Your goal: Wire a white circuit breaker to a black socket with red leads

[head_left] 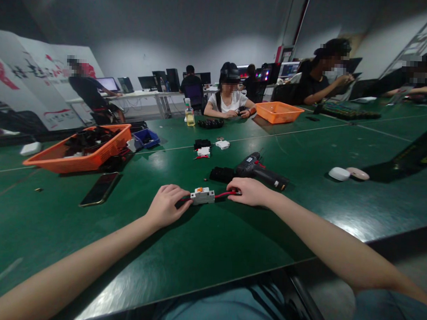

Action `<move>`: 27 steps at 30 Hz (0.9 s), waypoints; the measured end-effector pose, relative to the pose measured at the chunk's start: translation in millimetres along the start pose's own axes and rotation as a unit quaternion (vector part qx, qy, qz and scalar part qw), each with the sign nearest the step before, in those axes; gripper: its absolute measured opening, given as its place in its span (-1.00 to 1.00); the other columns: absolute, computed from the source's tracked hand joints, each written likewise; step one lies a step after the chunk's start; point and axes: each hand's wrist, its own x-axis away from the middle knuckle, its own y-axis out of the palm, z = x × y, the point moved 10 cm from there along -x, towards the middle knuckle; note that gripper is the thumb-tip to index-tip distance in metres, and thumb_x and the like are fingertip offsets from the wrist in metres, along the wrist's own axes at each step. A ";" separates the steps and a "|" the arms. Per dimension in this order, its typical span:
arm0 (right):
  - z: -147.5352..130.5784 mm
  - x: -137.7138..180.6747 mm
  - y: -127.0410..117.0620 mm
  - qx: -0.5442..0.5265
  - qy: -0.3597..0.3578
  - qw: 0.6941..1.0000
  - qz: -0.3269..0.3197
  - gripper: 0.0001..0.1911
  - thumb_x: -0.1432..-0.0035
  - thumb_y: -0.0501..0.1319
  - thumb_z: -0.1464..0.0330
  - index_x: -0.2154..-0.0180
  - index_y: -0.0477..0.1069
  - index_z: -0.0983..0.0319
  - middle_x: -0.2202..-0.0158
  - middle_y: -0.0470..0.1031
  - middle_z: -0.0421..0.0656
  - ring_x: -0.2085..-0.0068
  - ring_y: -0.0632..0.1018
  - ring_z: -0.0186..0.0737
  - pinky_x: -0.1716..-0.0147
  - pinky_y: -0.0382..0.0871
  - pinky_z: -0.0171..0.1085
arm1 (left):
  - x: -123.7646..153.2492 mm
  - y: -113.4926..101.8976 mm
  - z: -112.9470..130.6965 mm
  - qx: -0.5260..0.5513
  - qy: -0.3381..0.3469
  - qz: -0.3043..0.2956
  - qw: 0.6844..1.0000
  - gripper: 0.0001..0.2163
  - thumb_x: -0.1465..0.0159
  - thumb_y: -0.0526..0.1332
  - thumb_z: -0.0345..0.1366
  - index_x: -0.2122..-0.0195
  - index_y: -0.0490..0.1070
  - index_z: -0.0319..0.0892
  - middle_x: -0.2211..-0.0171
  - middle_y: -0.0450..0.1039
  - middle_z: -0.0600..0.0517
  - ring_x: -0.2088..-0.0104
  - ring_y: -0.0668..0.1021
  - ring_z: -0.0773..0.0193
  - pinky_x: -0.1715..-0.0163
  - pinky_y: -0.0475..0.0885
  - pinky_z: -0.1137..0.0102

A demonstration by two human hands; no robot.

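A white circuit breaker (pixel 203 197) with an orange lever lies on the green table in front of me. From its right end runs a red wire (pixel 222 194), and my right hand (pixel 251 191) pinches the far end of it. My left hand (pixel 167 205) is closed at the breaker's left end, thumb and fingers around a short dark-red wire (pixel 184 200) there. Just behind my right hand lies a cordless drill (pixel 257 170), beside a black ribbed piece (pixel 222 174).
An orange basket (pixel 76 163) of black parts, a blue bin (pixel 146 138) and a phone (pixel 100 188) lie left. Farther back are another white breaker (pixel 203 151), a bottle (pixel 190 115) and an orange basket (pixel 278 113). A co-worker (pixel 229 102) sits opposite. Earbud cases (pixel 339 173) lie right.
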 end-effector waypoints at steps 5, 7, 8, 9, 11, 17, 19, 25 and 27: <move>-1.9 2.3 -2.0 -0.019 -0.024 0.999 -0.019 -0.71 -0.18 0.30 0.17 0.13 0.50 0.20 0.18 0.51 -0.09 0.26 0.51 -0.19 0.33 0.32 -0.28 | -0.9 -3.0 -0.2 0.012 -0.003 0.016 1.000 -0.73 -0.31 0.19 -0.14 0.03 0.46 -0.11 0.13 0.56 -0.07 0.07 0.52 0.10 0.04 0.34 0.18; -1.1 1.5 -1.8 -0.019 -0.024 0.999 -0.014 -0.75 -0.20 0.28 0.19 0.16 0.51 0.20 0.19 0.52 -0.10 0.26 0.51 -0.19 0.34 0.31 -0.29 | -1.8 -1.6 -0.9 0.022 -0.004 0.016 1.000 -0.73 -0.32 0.19 -0.14 0.02 0.46 -0.12 0.11 0.56 -0.07 0.09 0.53 0.11 0.06 0.36 0.19; -0.8 1.0 -1.5 -0.017 -0.023 1.000 -0.010 -0.79 -0.22 0.27 0.21 0.19 0.51 0.20 0.21 0.52 -0.11 0.27 0.51 -0.20 0.35 0.31 -0.29 | -2.2 -0.8 -1.1 0.026 -0.003 0.016 1.000 -0.74 -0.32 0.19 -0.14 0.04 0.47 -0.12 0.12 0.56 -0.07 0.10 0.53 0.13 0.07 0.36 0.20; -0.9 0.5 -1.1 -0.015 -0.023 1.000 -0.004 -0.81 -0.23 0.26 0.23 0.21 0.51 0.21 0.23 0.53 -0.11 0.29 0.51 -0.21 0.36 0.30 -0.29 | -2.6 -0.3 -1.2 0.030 0.000 0.017 0.999 -0.75 -0.33 0.19 -0.14 0.06 0.48 -0.12 0.13 0.56 -0.07 0.12 0.53 0.14 0.09 0.37 0.21; -2.2 -0.1 -1.9 -0.013 -0.025 1.000 0.011 -0.85 -0.25 0.24 0.27 0.25 0.52 0.22 0.27 0.53 -0.12 0.31 0.50 -0.23 0.37 0.29 -0.30 | -3.1 0.6 -1.2 0.041 0.006 0.021 0.999 -0.78 -0.33 0.18 -0.15 0.11 0.51 -0.13 0.16 0.57 -0.06 0.14 0.54 0.16 0.12 0.39 0.23; -13.7 2.3 -10.4 0.004 -0.042 0.997 0.057 -0.85 -0.27 0.21 0.31 0.31 0.48 0.24 0.30 0.52 -0.12 0.32 0.49 -0.24 0.37 0.26 -0.30 | -2.8 3.7 -4.8 0.107 0.004 0.024 0.994 -0.78 -0.35 0.17 -0.15 0.17 0.53 -0.14 0.24 0.58 -0.06 0.22 0.54 0.20 0.19 0.44 0.28; -15.7 2.5 -8.6 0.014 -0.044 0.997 0.054 -0.84 -0.28 0.20 0.31 0.32 0.47 0.25 0.32 0.51 -0.12 0.34 0.48 -0.24 0.39 0.24 -0.30 | -2.6 5.6 -6.7 0.119 -0.001 0.020 0.993 -0.78 -0.35 0.17 -0.15 0.17 0.53 -0.14 0.25 0.57 -0.06 0.23 0.54 0.21 0.20 0.45 0.30; -13.1 -0.1 2.1 0.009 -0.040 0.998 0.041 -0.83 -0.28 0.20 0.31 0.33 0.45 0.25 0.34 0.49 -0.13 0.36 0.47 -0.26 0.41 0.22 -0.31 | -0.8 7.7 -9.6 0.109 -0.009 0.020 0.994 -0.78 -0.35 0.16 -0.14 0.16 0.51 -0.13 0.25 0.55 -0.05 0.23 0.53 0.22 0.22 0.45 0.32; -13.2 -1.0 4.1 0.008 -0.038 0.999 0.033 -0.83 -0.27 0.20 0.31 0.34 0.46 0.25 0.34 0.49 -0.13 0.36 0.47 -0.26 0.41 0.21 -0.31 | -0.7 6.9 -8.0 0.103 -0.007 0.020 0.994 -0.78 -0.36 0.15 -0.14 0.16 0.50 -0.14 0.25 0.54 -0.06 0.23 0.53 0.22 0.22 0.45 0.32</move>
